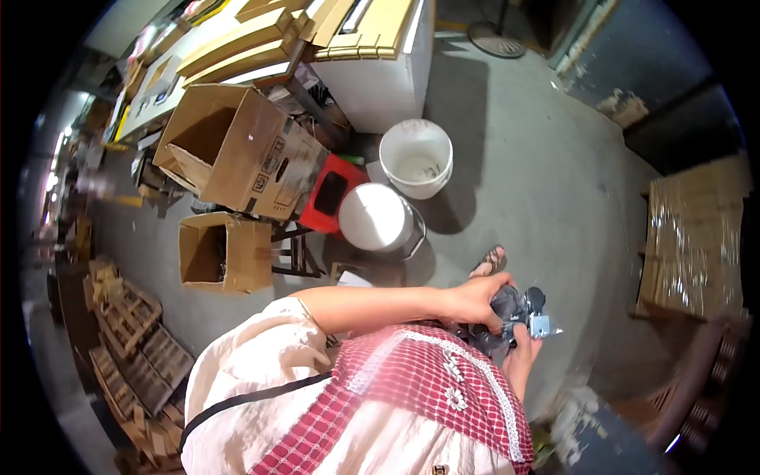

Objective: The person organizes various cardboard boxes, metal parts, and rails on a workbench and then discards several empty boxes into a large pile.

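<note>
In front of the apron (419, 356), at the lower right, both hands are closed around one bundle. It is a plastic-wrapped black part (504, 304) with a dark round piece and a small shiny silver-blue block at its right end. My left hand (477, 302) grips it from the left, its fingers curled over the top. From below, my right hand (520, 353) pinches it near the silver block. Dark crumpled plastic covers much of the bundle, so its exact kind cannot be made out.
Two white buckets (415, 192) stand ahead beside a red stool (331, 190). Cardboard boxes (261, 150) are to the left, wooden pallets (131, 317) farther left. Flat boards (364, 43) lie on the bench ahead. A plastic-wrapped carton stack (693, 237) stands right.
</note>
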Motion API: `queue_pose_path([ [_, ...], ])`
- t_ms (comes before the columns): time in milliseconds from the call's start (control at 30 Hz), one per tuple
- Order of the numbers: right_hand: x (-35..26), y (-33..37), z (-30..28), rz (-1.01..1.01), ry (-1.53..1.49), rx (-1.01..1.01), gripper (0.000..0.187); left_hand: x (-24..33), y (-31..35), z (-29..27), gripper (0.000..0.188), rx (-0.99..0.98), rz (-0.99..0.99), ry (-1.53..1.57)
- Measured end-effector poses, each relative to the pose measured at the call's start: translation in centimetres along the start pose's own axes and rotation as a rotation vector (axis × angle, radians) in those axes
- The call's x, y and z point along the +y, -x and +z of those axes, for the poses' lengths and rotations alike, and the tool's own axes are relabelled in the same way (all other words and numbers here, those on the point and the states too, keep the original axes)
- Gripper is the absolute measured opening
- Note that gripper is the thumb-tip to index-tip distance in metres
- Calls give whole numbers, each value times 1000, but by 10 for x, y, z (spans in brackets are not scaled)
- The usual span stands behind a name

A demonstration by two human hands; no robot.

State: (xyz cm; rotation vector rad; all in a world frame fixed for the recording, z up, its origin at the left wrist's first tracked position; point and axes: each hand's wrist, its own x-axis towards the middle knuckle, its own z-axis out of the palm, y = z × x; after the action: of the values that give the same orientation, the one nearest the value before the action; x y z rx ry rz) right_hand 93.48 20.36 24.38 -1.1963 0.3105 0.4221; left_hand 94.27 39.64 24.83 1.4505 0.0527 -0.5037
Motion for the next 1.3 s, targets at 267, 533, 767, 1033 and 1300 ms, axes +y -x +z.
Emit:
queue_pose_path([
  [267, -140, -208, 39, 134, -47, -355, 67, 123, -140, -65, 61, 144, 35, -122],
  [533, -183, -377, 151, -48, 298, -526, 53, 182, -205, -151, 62, 617, 25, 130],
  [767, -179, -500, 328, -110, 261, -787, 39, 212, -251, -295, 61, 1013, 230, 246],
  [1033, -163, -647, 517, 33, 580, -998, 35, 219, -294, -497, 57, 1165, 382, 661],
  [1300, -134, -780, 706, 301, 597, -1130, 32, 222, -294, -641, 53, 1592, 436, 853],
])
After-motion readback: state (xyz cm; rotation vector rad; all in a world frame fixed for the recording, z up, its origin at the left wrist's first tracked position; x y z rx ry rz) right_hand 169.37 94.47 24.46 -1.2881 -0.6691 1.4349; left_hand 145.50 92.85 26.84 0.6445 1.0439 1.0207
